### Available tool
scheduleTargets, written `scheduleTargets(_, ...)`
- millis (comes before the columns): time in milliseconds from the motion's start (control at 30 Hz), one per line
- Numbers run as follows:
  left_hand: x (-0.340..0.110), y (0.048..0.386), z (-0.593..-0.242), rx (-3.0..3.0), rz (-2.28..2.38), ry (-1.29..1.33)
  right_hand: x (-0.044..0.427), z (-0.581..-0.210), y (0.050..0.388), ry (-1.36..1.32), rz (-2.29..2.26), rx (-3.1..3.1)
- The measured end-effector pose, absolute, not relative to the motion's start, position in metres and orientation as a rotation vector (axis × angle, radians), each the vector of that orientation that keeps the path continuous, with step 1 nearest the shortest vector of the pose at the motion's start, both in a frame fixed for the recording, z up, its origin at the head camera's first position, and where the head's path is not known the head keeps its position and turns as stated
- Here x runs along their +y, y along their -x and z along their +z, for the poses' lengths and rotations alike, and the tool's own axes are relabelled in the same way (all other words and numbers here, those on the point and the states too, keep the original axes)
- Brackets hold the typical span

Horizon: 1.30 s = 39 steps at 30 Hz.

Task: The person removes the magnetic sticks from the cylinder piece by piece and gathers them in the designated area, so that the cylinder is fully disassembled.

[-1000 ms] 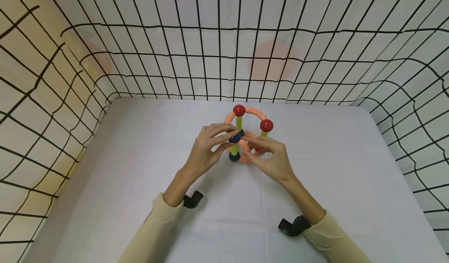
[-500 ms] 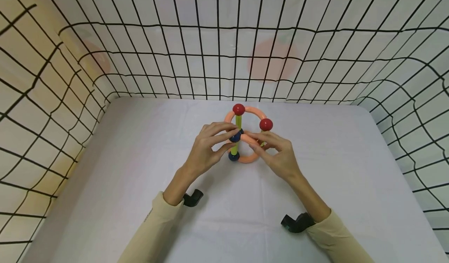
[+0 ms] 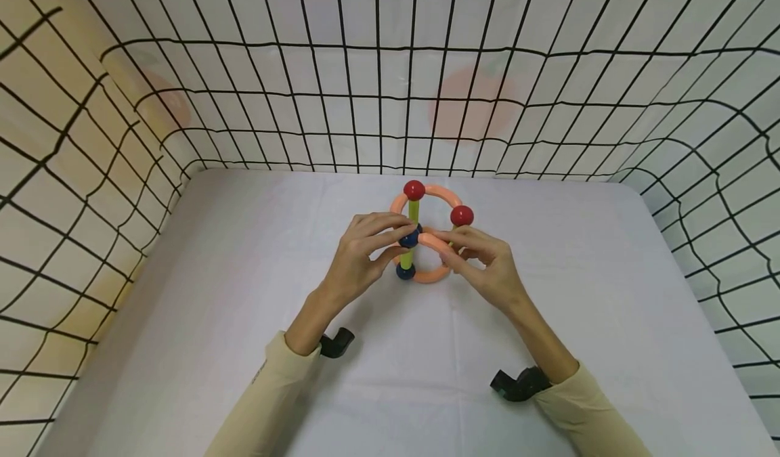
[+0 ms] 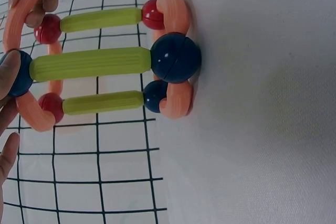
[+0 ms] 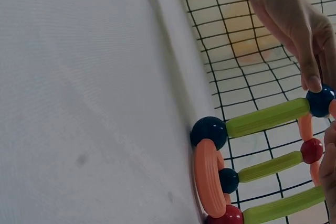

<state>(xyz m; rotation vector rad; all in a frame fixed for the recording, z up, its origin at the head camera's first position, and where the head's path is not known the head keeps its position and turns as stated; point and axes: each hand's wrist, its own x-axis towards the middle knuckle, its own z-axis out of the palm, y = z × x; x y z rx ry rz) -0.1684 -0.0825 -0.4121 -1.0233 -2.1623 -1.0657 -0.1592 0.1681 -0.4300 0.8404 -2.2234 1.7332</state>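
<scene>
A ball-and-stick building toy stands on the white cloth. Its lower ring has orange curved rods (image 3: 431, 277) and balls, including a blue ball (image 4: 176, 57). Upright green rods (image 4: 92, 64) link it to an upper level with two red balls (image 3: 414, 189) and a blue ball (image 3: 409, 237). My left hand (image 3: 368, 250) pinches that upper blue ball between thumb and fingers. With thumb and fingertips, my right hand (image 3: 487, 267) holds the free end of an orange curved rod (image 4: 23, 14), whose other end meets the upper blue ball. The rod's far end is partly hidden by the fingers.
A black wire grid (image 3: 380, 98) rises behind and along both sides of the white-covered table (image 3: 396, 389). Black wrist-worn devices (image 3: 518, 384) protrude near both sleeves.
The orange curved rod in my right hand has swung outward to the right, and that hand has shifted right with it. My left hand stays at the upper blue ball.
</scene>
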Motion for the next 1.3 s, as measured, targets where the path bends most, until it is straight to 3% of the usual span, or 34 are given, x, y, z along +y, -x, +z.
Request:
scheduleTargets(500,-0.084,0.17,-0.414,-2.17,-1.097,1.016,0.198,-0.422,0.155,-0.697,1.944,-2.11)
scheduleTargets(1000,-0.081,0.169,-0.415,-2.159,-1.121,1.029,0.255,-0.421,0.155,-0.227,1.707,-2.266)
scheduleTargets(1300,-0.083,0.169,-0.414,-2.171,-1.127,1.027,0.286,-0.444,0.175,0.148,1.598,-2.393)
